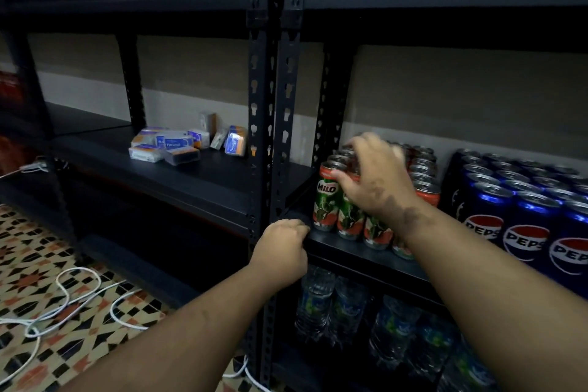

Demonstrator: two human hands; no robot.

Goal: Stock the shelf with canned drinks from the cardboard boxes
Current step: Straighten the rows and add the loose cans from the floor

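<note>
**Milo cans — placement in progress, front left corner of shelf**

Milo cans (326, 197): green and red print, silver tops, upright in tight rows at the front left corner of the shelf (356, 253), Pepsi cans (525, 226) just beside them on the right. Right hand (378, 178) reaches over the front row, fingers curled onto a can top. Left hand (283, 248) clenches the shelf's front edge by the upright post (261, 124). Step judged: seating or squaring cans. Next calls for letting go and fetching more; no cardboard boxes in view.

Milo cans (327, 200) on shelf (356, 251), Pepsi cans (521, 223) right, water bottles (350, 312) below.
</note>
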